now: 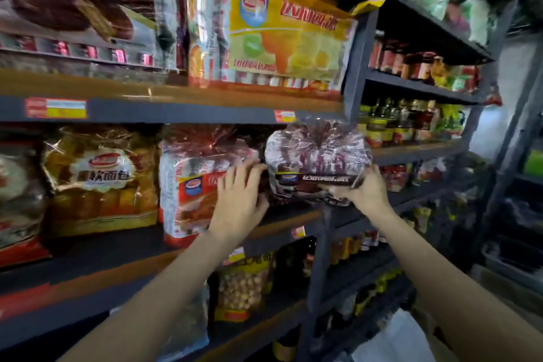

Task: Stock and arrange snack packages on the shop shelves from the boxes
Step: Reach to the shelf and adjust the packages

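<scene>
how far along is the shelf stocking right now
Done: the upper shelf holds a yellow pie bag, and the middle shelf already carries a bread bag and a red-and-white pack.
In hand: the right hand holds a dark maroon pack from below at the gap on the shelf's right end, while the left hand presses on the red-and-white pack.
Left: seating that pack. No boxes are in view, so the remaining stock is unknown.

Bag (318, 160) is sitting at the middle shelf's (282, 219) right end, right of pack (199, 182). Left hand (239, 200) is lying on the pack's front; right hand (364, 188) is gripping the bag from below. Bottles (408, 123) are standing in the bay to the right.
</scene>
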`<state>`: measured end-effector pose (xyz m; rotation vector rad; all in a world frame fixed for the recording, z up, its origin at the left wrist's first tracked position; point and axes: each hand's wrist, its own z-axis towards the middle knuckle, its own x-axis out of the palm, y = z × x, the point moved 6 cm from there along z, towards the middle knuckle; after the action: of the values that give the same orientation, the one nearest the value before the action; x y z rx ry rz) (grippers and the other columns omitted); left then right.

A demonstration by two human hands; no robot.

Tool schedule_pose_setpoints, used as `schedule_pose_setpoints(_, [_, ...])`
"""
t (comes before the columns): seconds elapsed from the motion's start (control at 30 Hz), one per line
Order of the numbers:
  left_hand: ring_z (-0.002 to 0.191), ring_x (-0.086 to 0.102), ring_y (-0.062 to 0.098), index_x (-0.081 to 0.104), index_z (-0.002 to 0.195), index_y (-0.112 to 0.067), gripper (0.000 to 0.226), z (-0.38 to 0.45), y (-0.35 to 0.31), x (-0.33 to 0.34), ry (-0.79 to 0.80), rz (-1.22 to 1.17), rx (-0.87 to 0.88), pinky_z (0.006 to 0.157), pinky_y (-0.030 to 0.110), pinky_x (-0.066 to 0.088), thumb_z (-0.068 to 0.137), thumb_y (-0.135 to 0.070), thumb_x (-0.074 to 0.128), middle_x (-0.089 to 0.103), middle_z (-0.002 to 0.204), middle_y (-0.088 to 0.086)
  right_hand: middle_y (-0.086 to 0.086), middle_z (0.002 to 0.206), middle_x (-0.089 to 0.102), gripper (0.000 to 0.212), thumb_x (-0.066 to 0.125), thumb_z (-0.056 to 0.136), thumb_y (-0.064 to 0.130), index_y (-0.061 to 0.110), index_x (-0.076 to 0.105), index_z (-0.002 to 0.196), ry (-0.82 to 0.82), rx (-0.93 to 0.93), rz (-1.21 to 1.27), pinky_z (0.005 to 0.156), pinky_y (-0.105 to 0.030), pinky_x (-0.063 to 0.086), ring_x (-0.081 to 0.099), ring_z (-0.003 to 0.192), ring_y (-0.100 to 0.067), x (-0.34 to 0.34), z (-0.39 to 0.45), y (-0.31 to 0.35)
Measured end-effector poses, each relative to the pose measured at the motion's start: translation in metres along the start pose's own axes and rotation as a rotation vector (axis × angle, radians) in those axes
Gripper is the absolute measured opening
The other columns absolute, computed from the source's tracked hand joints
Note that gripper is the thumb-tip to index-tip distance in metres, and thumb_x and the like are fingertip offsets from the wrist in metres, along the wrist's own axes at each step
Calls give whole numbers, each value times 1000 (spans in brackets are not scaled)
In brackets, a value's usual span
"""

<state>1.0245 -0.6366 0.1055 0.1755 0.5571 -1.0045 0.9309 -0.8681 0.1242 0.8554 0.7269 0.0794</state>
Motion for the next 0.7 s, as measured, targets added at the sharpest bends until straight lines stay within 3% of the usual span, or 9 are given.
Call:
schedule_pose_setpoints(0.13, [113,35,28,41,123,-12,64,14,-5,12,-114,139,-105,85,49,43,66,-19,72,50,129,15,-13,123,50,68,84,68,19,4,49,123,194,-110,103,93,-31,37,45,121,-29,25,38,-6])
schedule_pose_setpoints(0.2, [115,35,27,40,125,-13,63,16,-9,16,-104,185,-131,87,51,42,69,-25,67,51,131,12,-3,102,55,59,84,68,22,11,49,114,309,-94,103,81,-31,44,50,110,-26,40,52,-14])
schedule_pose_setpoints(0.27, [112,37,26,43,123,-15,55,16,-13,19,-52,300,-108,84,49,44,74,-36,55,57,124,8,-4,109,59,66,81,73,23,11,42,125,353,-102,50,80,-33,46,54,110,-28,52,63,-17])
schedule_pose_setpoints(0.33, [112,39,26,46,123,-16,56,18,-14,22,20,403,-82,81,49,46,73,-41,56,58,124,6,-12,125,58,79,76,79,20,12,27,141,263,-172,-40,83,-37,48,57,112,-32,54,66,-15])
schedule_pose_setpoints(0.4, [112,38,27,44,124,-17,67,19,-12,25,65,450,-75,80,50,46,67,-36,73,57,125,7,-15,137,47,87,71,83,15,13,14,148,66,-318,-147,82,-40,49,53,116,-34,46,54,-5])
schedule_pose_setpoints(0.5, [110,37,30,45,121,-18,74,22,-14,22,88,567,-75,81,51,47,57,-25,83,58,122,11,-21,148,27,95,76,75,10,12,16,149,-265,-707,-289,97,-49,43,38,128,-41,40,23,15])
schedule_pose_setpoints(0.53, [111,36,31,48,119,-20,71,23,-14,19,79,622,-78,83,53,46,57,-23,82,56,125,13,-22,148,24,96,77,73,10,16,19,149,-301,-830,-288,99,-53,39,35,130,-43,42,17,22])
schedule_pose_setpoints(0.63, [123,33,39,49,121,-24,64,25,-14,11,49,717,-162,90,63,38,66,-26,79,42,139,19,-15,151,22,103,84,65,28,28,22,147,-171,-1115,-362,103,-63,28,26,134,-45,64,4,37])
schedule_pose_setpoints(0.7, [122,39,48,47,123,-24,69,23,-11,12,62,775,-197,89,66,37,64,-33,81,44,137,22,-13,151,26,110,86,59,42,30,22,147,-33,-1075,-453,101,-68,26,27,134,-49,77,7,40])
